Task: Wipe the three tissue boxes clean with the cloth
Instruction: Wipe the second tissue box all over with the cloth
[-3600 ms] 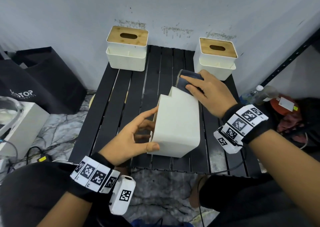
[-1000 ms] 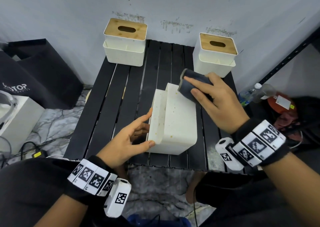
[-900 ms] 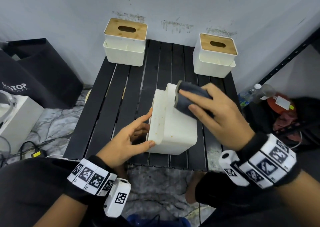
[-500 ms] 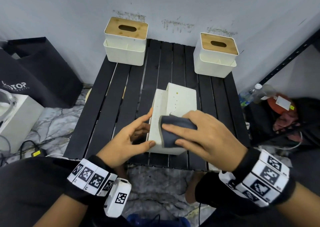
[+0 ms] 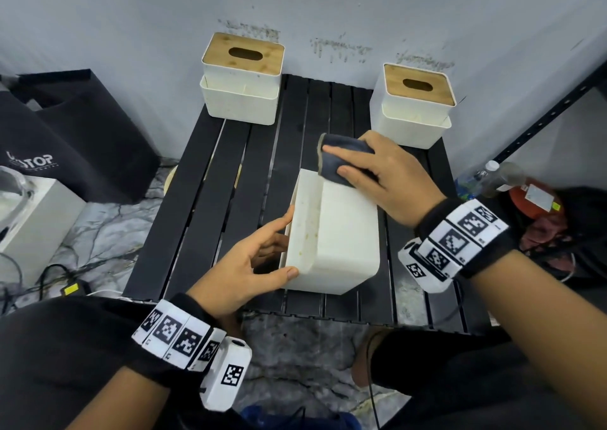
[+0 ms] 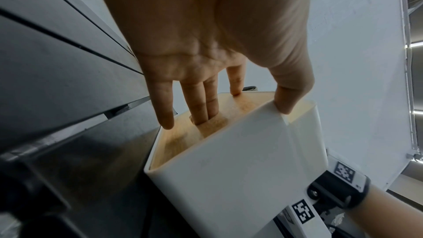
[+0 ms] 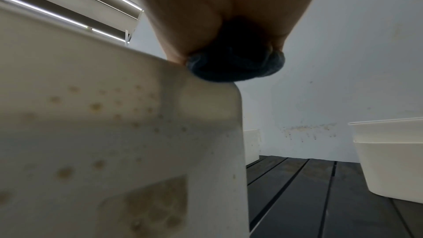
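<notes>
Left hand [image 5: 246,265] braces tipped tissue box [image 5: 341,239]; right hand [image 5: 391,180] presses cloth [image 5: 338,160] at its 12 o'clock edge. Wipe firm, overlapping strokes over brown specks.

Your right hand [image 7: 217,15] presses dark cloth [image 7: 238,64] onto far top edge of white tissue box [image 7: 128,133], surface speckled with brown spots. Second white box [image 7: 393,162] sits right on black slatted table [image 7: 320,196].

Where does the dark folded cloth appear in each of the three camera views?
Head: dark folded cloth upper centre, under the right hand, at the far end of the tipped white tissue box.
Left wrist: mostly hidden; only a dark sliver past the box.
Right wrist: upper centre, on the box's top edge.
Shared landmark: the box.
</notes>
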